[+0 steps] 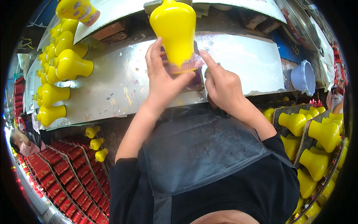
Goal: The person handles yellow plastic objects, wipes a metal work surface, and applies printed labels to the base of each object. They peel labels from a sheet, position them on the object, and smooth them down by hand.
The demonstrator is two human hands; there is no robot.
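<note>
A glossy yellow vase stands in front of me on the table, wide at its shoulder and narrow above its foot. A pinkish patterned band wraps its lower part, and the band's right edge sticks out a little. My left hand is closed round the vase's lower left side, thumb across the foot, some fingertips hidden behind it. On the other side, my right hand points its index finger at the band's loose edge. Its other fingers are curled round something dark, mostly hidden, that I cannot make out.
Several plain yellow vases stand at the table's left, with a patterned vase beyond them. A pale blue tub is at the right end. Racks of yellow vases fill the lower right; red boxes lie lower left.
</note>
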